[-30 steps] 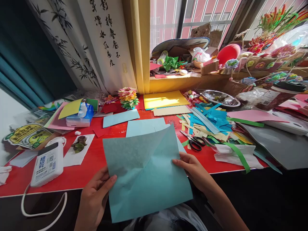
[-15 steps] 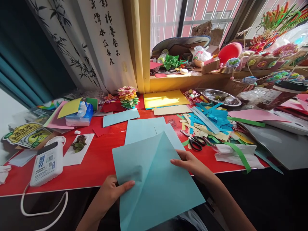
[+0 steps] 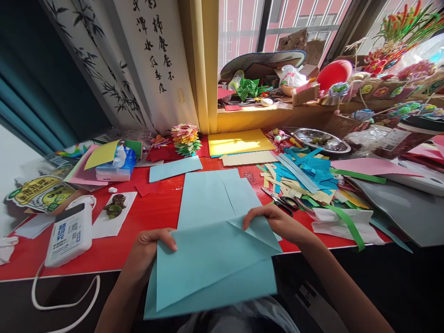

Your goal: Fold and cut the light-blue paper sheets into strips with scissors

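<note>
A light blue sheet of paper [image 3: 211, 259], bent over on itself with its front flap lying askew, is held in front of me at the table's near edge. My left hand [image 3: 147, 249] is closed on its upper left corner, thumb on top and fingers behind. At its upper right my right hand [image 3: 274, 222] grips the paper, index finger bent over the edge where the corner is creased. Just beyond, more light blue sheets [image 3: 208, 189] lie flat on the red table. Black-handled scissors [image 3: 286, 202] rest to the right of them.
Blue and cream paper strips [image 3: 301, 171] are heaped at the right, by a metal dish [image 3: 322, 140]. A white power bank [image 3: 69, 236] with a looping cable lies at the left. A folded-paper tower [image 3: 186, 140] and a yellow sheet [image 3: 241, 142] are at the back.
The sheet, earlier spread with a diagonal crease showing, is now folded over toward me. My left hand has moved up to its upper corner; my right hand has shifted slightly and bent its fingers.
</note>
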The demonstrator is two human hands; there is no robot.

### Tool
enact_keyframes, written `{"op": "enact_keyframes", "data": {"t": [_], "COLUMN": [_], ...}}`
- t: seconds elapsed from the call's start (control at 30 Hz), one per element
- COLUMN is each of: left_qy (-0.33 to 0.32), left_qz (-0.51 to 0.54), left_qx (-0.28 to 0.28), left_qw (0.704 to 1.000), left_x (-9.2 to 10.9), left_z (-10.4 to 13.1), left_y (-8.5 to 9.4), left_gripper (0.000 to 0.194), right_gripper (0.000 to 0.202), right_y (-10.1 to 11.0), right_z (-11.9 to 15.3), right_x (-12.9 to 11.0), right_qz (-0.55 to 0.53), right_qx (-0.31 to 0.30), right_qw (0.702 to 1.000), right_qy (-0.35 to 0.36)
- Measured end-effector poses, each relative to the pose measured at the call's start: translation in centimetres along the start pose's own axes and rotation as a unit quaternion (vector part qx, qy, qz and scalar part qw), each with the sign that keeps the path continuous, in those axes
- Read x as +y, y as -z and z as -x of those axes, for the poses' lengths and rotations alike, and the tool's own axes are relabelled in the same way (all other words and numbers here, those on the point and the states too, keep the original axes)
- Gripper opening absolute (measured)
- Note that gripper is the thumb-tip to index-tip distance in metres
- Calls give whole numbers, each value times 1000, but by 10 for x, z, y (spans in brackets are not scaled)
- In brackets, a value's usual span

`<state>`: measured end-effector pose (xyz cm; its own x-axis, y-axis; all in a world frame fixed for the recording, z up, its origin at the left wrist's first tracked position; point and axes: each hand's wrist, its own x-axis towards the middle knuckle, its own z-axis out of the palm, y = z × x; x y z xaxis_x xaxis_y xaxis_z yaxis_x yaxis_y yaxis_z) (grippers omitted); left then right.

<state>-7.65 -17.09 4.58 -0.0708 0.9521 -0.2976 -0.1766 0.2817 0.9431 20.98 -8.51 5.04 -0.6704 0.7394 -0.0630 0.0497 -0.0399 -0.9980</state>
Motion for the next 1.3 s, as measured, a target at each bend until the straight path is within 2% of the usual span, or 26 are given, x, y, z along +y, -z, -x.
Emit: {"op": "enact_keyframes", "data": {"t": [0.07,0.13,0.17,0.2,0.3,0.37,0.43,0.5,0.63,0.7,0.8,0.93,1.03,1.17,1.2,1.23,1.27,1.3], "left_qy": [-51,-127,-182,-208,-286,-343,-391,-422,-422,-421,-423,-432,-430,-411,-404,-401,-401,-404], "left_qz": [20,58,80,90,65,-28,-152,-266,-420,-460,-495,-526,-527,-518,-506,-483,-460,-447], "left_qx": [61,136,167,178,181,156,106,29,-140,-192,-239,-268,-309,-412,-436,-441,-420,-368], "left_qw": [997,981,966,958,939,926,901,866,791,758,721,682,665,627,626,642,671,708], "left_x": [7,13,15,16,16,15,15,16,16,14,10,-2,-8,5,11,19,26,33], "left_z": [-18,-40,-52,-63,-88,-96,-98,-98,-96,-94,-93,-92,-87,-75,-75,-78,-84,-93], "left_y": [-2,-7,-10,-13,-21,-23,-21,-18,-18,-22,-29,-34,-41,-63,-69,-74,-79,-82], "left_gripper": [11,7,7,8,18,28,35,38,36,35,28,26,31,32,37,43,45,39], "right_gripper": [22,22,22,22,14,9,8,9,11,13,15,28,34,36,35,34,32,31], "right_y": [7,18,24,30,46,51,53,52,50,50,50,43,34,27,26,26,25,25], "right_z": [-14,-35,-46,-58,-90,-108,-120,-129,-134,-133,-130,-125,-120,-117,-117,-118,-118,-118], "right_x": [-9,-15,-18,-19,-16,-10,-2,7,24,31,36,34,31,33,33,34,35,35], "right_qz": [11,-48,-86,-120,-175,-185,-194,-207,-223,-221,-216,-207,-131,-57,-57,-60,-65,-75], "right_qx": [61,125,120,114,106,132,170,197,223,233,235,239,276,291,285,278,273,266], "right_qw": [998,990,987,984,976,970,963,955,945,944,946,947,951,954,956,958,959,960], "right_qy": [27,52,59,70,82,81,80,83,83,75,59,47,52,44,42,41,43,48]}}
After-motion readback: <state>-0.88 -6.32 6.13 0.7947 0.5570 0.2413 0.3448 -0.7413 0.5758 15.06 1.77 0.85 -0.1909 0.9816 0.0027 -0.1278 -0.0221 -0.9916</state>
